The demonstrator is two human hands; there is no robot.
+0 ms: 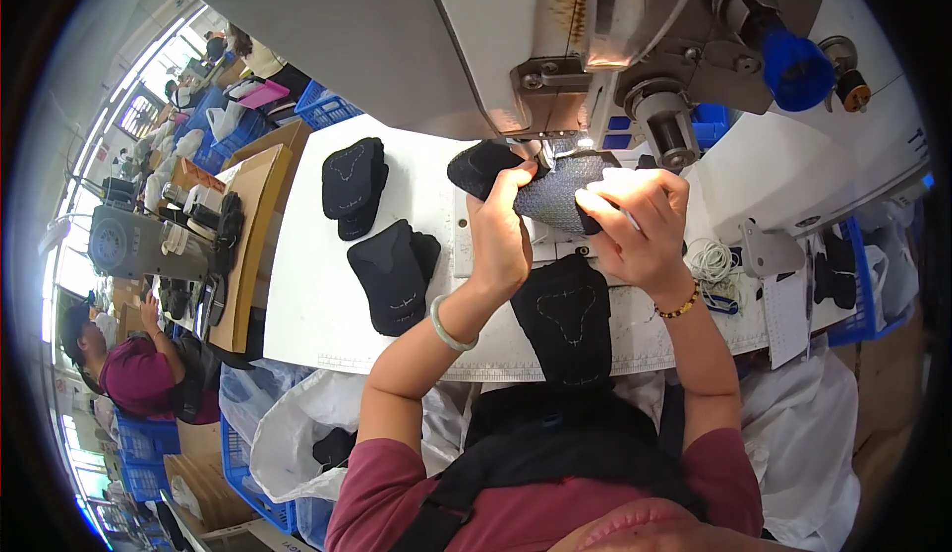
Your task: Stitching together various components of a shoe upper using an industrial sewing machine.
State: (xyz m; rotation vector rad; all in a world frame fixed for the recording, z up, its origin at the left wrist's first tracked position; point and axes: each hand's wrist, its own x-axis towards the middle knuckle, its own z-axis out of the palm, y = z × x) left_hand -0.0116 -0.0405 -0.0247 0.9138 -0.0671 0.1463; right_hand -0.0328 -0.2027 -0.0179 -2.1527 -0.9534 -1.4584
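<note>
From the head view, the person has a grey piece (563, 193) up at the machine (476, 36), just under the metal foot (546, 155), taken from both sides. The left hand (501, 235) has its fingers pinched at the piece's left end, thumb right by the foot; the right hand (640, 220) curls its fingers over the right end. So the piece lies between the 2 hands, its long axis running roughly left to right across the person's front, dipping a little to the right, and the left hand is the nearer to the foot. A black flap (476, 167) pokes out past the left fingers; with the hand covering the join, I can't quite tell whether it belongs to the same piece. Well left on the desk (307, 254) lie a far stack (354, 177) and a near stack (385, 279), both black. Another 1, a black panel (563, 319), lies between the forearms, reaching the desk's front edge.
</note>
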